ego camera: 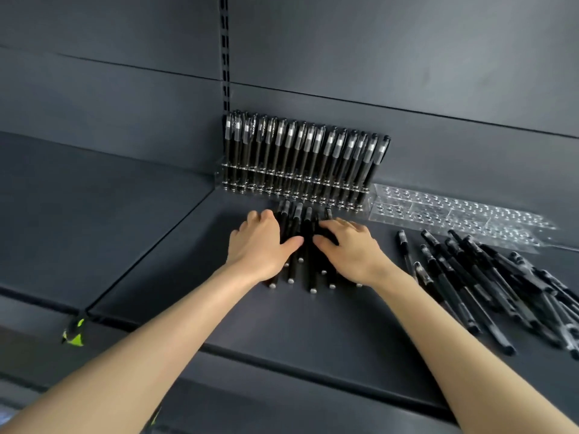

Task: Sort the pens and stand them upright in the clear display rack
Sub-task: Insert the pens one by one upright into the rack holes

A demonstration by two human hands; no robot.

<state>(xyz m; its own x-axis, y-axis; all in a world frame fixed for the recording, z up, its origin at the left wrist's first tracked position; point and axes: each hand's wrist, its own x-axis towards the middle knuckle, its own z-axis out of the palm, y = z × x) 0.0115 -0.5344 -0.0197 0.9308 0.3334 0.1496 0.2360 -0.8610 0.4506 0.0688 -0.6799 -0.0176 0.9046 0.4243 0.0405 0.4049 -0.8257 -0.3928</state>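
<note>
Several loose pens [308, 245] half hidden under left hand [260, 242] and right hand [351, 245]; both curve over them, perhaps gripping, cannot tell. Far clear rack [221, 180] holds upright pens [307, 145].

No text can be read. Pale print runs along the clips of the black pens [301, 145] standing in the clear rack [219, 180], too small and blurred to make out.
</note>
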